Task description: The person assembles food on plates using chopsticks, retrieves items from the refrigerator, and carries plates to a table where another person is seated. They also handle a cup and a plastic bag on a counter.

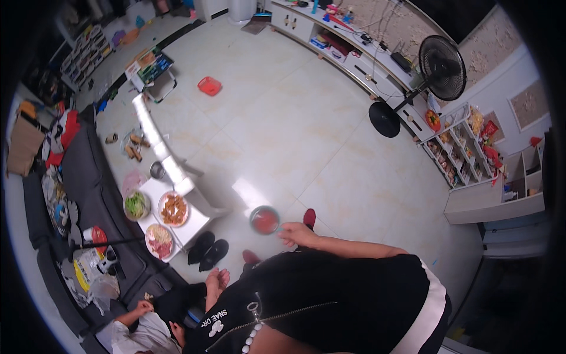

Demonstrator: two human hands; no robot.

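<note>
My right hand [297,235] grips the near rim of a round, clear-looking bowl [265,220] with something red in it, held out over the tiled floor. My left hand [217,278] hangs free, its fingers loosely bent and nothing in them. Close to it, a pair of black shoes [208,251] stands beside a white low table [194,221]. On that table are a plate of brown cooked food [173,209], a bowl of green leafy vegetables [136,205] and a plate with pale and pinkish-red food [159,241]. A metal cup [157,169] stands at its far end.
A seated person [143,325] is at the lower left by the dark grey sofa [95,177]. A red plastic basket [209,86] lies on the floor. Across the room stand a pedestal fan [384,119], a white TV cabinet [342,64] and a snack rack [464,150].
</note>
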